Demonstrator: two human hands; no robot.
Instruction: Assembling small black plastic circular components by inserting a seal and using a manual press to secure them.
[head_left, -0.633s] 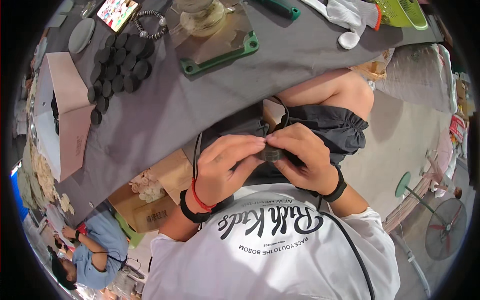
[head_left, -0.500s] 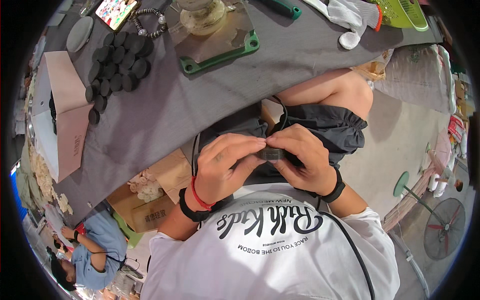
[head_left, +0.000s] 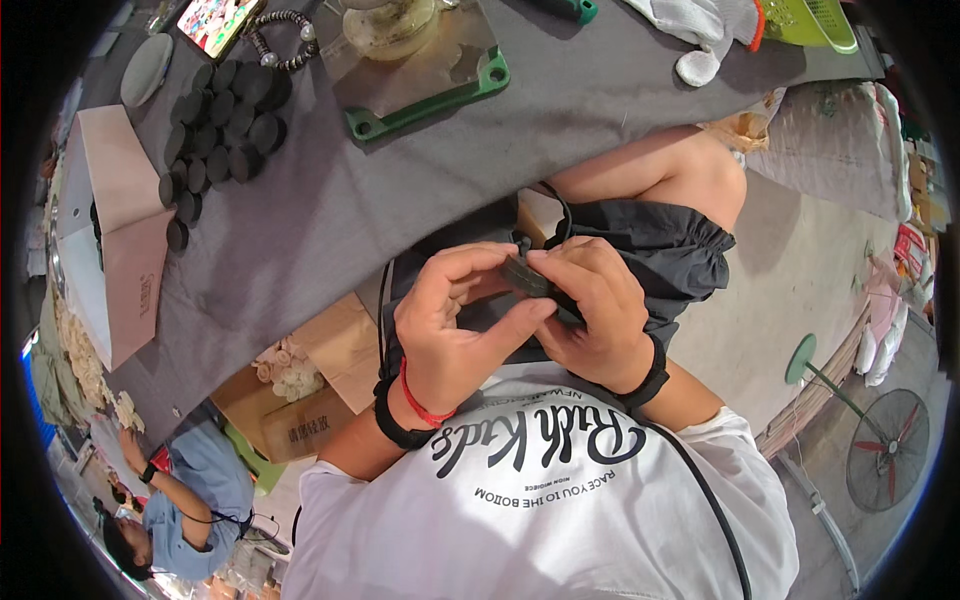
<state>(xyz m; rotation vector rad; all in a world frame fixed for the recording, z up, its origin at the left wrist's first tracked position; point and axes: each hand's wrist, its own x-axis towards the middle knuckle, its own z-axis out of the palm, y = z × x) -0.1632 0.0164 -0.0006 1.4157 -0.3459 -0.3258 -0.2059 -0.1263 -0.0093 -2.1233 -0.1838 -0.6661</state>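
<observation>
Above my lap, both hands hold one dark round disc [head_left: 526, 277] by its rim, tilted. My left hand [head_left: 462, 308] has its fingertips on the disc's upper left and its thumb against the lower edge. The fingers of my right hand [head_left: 598, 305] are bent round the disc's right side, hiding part of it. On the grey-clothed table, a cluster of similar dark discs [head_left: 220, 125] lies to the left, many of them leaning on each other.
A green-based metal press [head_left: 430, 117] stands on the grey table cloth [head_left: 330, 210]. Beside the discs are a pink folded box [head_left: 135, 270], a phone [head_left: 215, 25], a bead bracelet [head_left: 290, 60] and a grey oval object [head_left: 147, 70]. White gloves [head_left: 710, 30] and a green basket [head_left: 820, 25] lie far right. Another person [head_left: 195, 490] sits lower left.
The disc has turned from lying nearly level to a tilt in my hands. My left thumb has stretched across to its lower edge. The view has shifted slightly.
</observation>
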